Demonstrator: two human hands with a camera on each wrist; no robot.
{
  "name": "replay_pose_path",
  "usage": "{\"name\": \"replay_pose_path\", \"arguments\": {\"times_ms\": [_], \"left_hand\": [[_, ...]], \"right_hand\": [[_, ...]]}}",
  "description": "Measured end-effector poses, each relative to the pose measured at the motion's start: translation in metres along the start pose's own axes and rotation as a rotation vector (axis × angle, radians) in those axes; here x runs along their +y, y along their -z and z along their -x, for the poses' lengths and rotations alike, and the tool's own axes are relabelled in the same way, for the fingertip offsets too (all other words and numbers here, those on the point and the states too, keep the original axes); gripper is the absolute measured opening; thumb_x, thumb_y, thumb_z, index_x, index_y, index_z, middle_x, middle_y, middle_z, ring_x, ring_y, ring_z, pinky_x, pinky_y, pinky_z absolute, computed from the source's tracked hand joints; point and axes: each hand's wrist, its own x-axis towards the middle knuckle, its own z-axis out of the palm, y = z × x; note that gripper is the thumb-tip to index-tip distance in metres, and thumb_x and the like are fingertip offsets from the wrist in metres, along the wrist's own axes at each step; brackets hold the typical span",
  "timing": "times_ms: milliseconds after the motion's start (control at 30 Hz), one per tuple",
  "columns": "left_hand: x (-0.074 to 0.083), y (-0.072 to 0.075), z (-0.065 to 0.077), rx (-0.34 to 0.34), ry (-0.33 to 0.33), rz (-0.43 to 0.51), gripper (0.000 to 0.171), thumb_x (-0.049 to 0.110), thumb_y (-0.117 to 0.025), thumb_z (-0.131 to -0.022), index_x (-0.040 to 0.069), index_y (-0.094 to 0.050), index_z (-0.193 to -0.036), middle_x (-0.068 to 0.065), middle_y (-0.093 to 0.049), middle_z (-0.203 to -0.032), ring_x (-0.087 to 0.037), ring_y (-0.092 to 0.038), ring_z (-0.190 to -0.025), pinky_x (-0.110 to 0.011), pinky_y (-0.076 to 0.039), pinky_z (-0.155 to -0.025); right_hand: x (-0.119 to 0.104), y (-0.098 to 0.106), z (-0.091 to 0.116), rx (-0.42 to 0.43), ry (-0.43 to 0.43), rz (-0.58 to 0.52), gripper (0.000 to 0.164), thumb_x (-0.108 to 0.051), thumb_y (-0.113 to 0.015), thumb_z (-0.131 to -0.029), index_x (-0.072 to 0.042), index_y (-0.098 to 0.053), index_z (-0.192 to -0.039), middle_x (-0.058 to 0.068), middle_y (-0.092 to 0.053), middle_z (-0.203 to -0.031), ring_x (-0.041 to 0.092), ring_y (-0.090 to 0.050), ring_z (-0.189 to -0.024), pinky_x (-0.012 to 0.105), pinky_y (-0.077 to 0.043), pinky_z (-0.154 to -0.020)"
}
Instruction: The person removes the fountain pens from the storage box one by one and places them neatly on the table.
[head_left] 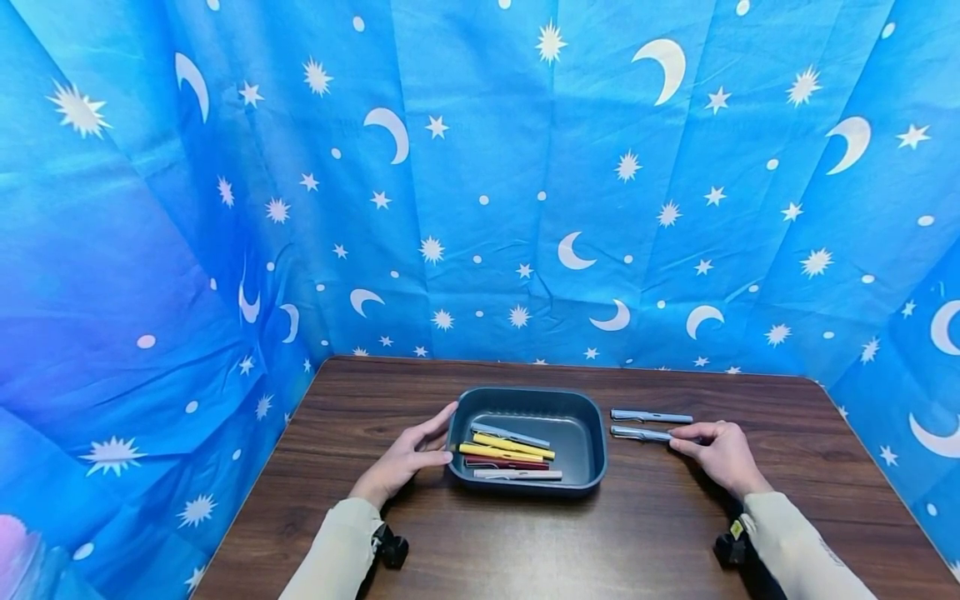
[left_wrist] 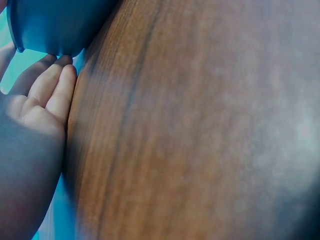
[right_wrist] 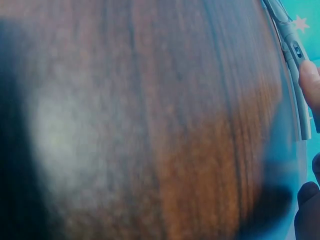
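Backdrop: blue star-and-moon curtain, beyond both hands. Wood-grain table under them. Dark tray sits just right of the left hand and well to the left of the right hand.

Left hand: thumb and fingers apart, touching the tray's outer left side; the left wrist view shows the fingers nearly straight against the wall. Right hand: thumb and forefinger together on the right end of the near blue pen, which points leftward from the fingertips. Whether the pen is off the table — cannot tell. Far blue pen lies just beyond it, roughly parallel, apart from the fingers.

In the tray, on the side nearer the left hand: a blue pen, two yellow pens, a dark red pen, a pale pen.

Risks (judgement): an end-only pinch could let the pen swivel or slip; a low sweep leftward could clip the tray rim; a hard push from the left hand could slide the tray — and roll its pens.
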Motion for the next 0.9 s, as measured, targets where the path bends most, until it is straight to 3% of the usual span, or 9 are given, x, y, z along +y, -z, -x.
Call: {"name": "replay_pose_path", "arguments": {"times_ms": [233, 500, 600, 767, 900], "left_hand": [[0.0004, -0.0002, -0.0002, 0.009, 0.017, -0.009, 0.076, 0.013, -0.066, -0.103, 0.027, -0.029, -0.167, 0.000, -0.023, -0.174, -0.034, -0.036, -0.154, -0.052, -0.026, -0.126], [0.0008, -0.0012, -0.0003, 0.011, 0.036, -0.015, 0.076, 0.014, -0.067, -0.103, 0.028, -0.029, -0.167, 0.000, -0.024, -0.174, -0.032, -0.036, -0.154, -0.038, -0.031, -0.125], [0.0011, -0.0015, 0.0001, 0.009, 0.035, -0.013, 0.076, 0.014, -0.067, -0.103, 0.028, -0.029, -0.167, -0.001, -0.024, -0.174, -0.033, -0.036, -0.154, -0.039, -0.030, -0.126], [0.0006, -0.0010, 0.0001, 0.016, 0.044, -0.009, 0.075, 0.017, -0.068, -0.103, 0.032, -0.031, -0.166, 0.005, -0.025, -0.173, -0.028, -0.037, -0.154, -0.044, -0.027, -0.127], [-0.0020, 0.0000, -0.0010, 0.016, 0.038, -0.005, 0.075, 0.016, -0.068, -0.103, 0.032, -0.031, -0.166, 0.005, -0.026, -0.173, -0.028, -0.037, -0.154, -0.037, -0.031, -0.125]], "right_hand": [[-0.0031, 0.0000, -0.0008, 0.014, 0.068, 0.089, 0.010, -0.015, -0.086, -0.088, -0.015, -0.087, -0.098, 0.005, -0.081, -0.097, 0.019, -0.058, -0.087, 0.033, -0.048, -0.075], [-0.0044, -0.0004, -0.0002, 0.015, 0.068, 0.113, 0.009, -0.010, -0.086, -0.087, -0.013, -0.086, -0.096, 0.010, -0.080, -0.099, 0.036, -0.068, -0.099, 0.057, -0.055, -0.089], [-0.0047, -0.0004, -0.0007, 0.013, 0.061, 0.110, 0.009, -0.010, -0.085, -0.088, -0.012, -0.086, -0.097, 0.012, -0.080, -0.101, 0.040, -0.072, -0.103, 0.062, -0.056, -0.090], [-0.0054, 0.0001, -0.0020, 0.007, 0.033, 0.112, 0.011, -0.011, -0.082, -0.091, -0.011, -0.086, -0.101, 0.017, -0.079, -0.108, 0.043, -0.072, -0.107, 0.063, -0.056, -0.091], [-0.0043, 0.0006, -0.0028, -0.001, 0.022, 0.111, 0.012, -0.011, -0.081, -0.092, -0.010, -0.085, -0.103, 0.020, -0.078, -0.112, 0.045, -0.070, -0.111, 0.064, -0.055, -0.093]]}}
